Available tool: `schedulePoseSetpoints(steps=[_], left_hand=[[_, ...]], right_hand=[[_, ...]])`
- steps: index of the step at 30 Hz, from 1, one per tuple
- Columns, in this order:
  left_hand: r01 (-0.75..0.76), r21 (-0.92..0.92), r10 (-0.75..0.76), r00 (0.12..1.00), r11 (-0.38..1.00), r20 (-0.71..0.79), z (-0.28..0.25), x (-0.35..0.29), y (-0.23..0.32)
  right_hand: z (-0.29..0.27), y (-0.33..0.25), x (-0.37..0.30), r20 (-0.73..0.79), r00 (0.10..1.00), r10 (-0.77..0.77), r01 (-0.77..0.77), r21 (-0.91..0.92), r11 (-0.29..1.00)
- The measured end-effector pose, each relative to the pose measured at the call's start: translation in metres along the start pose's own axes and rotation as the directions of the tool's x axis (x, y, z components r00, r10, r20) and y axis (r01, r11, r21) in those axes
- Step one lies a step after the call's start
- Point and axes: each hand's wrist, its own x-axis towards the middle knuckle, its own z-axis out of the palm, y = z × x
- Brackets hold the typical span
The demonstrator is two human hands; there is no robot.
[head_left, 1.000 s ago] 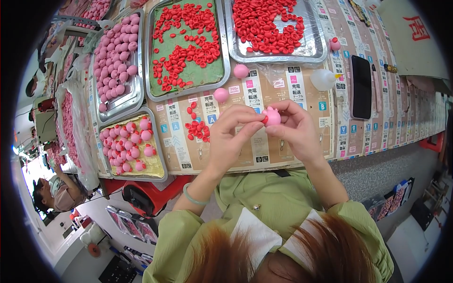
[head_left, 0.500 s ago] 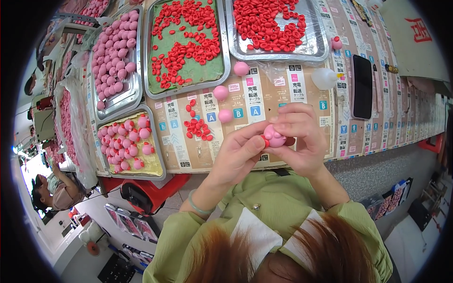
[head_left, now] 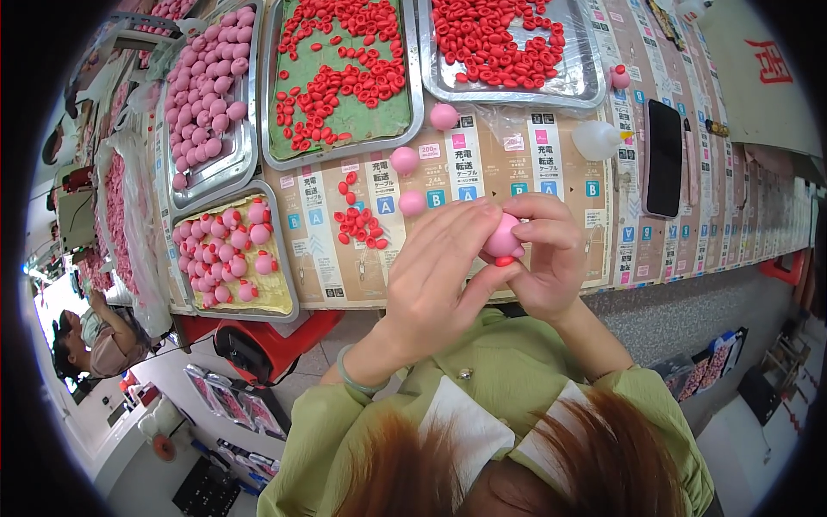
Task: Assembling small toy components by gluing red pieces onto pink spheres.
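My right hand [head_left: 551, 263] grips a round pink figure [head_left: 501, 238] between thumb and fingers, close to the table's near edge. A small red oval piece [head_left: 504, 261] sits on the figure's lower side. My left hand [head_left: 439, 271] is closed against the figure's left side, its fingers laid over the top and its thumb by the red piece. Ahead of my left hand stand separate pink balls [head_left: 413, 203]. To their left lies a loose group of hollow red oval pieces [head_left: 360, 226].
A yellow-lined tray [head_left: 282, 300] holds pink balls with red pieces. Behind are trays of plain pink balls [head_left: 208, 95] and red pieces [head_left: 345, 86]. A white squeeze bottle [head_left: 596, 140] and a dark phone [head_left: 662, 159] lie right. Another person [head_left: 103, 332] is at far left.
The figure has been turned, so its red piece now faces down toward me rather than left. My left fingers have moved up over its top. The view has shifted slightly.
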Motion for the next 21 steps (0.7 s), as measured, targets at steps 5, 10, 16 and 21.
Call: schedulePoseSetpoints(steps=[5,10,16,21], left_hand=[[-0.051,0.083,0.051,0.999,0.995,0.004,-0.002,-0.001,-0.004],[-0.02,0.083,0.017,0.999,0.996,0.031,-0.008,0.0,-0.002],[0.19,0.015,-0.191,0.979,0.982,0.071,-0.009,-0.004,0.005],[0.648,-0.745,-0.646,0.64,0.161,0.417,-0.007,-0.002,0.006]], right_hand=[[0.001,-0.004,-0.001,0.01,0.999,0.032,-0.031,-0.05,0.998],[0.0,-0.004,-0.005,0.089,0.98,0.18,-0.194,0.197,0.961],[-0.002,-0.01,0.001,0.192,0.866,0.462,-0.479,0.584,0.655],[-0.007,-0.009,0.003,0.207,0.802,0.56,-0.555,0.605,0.571]])
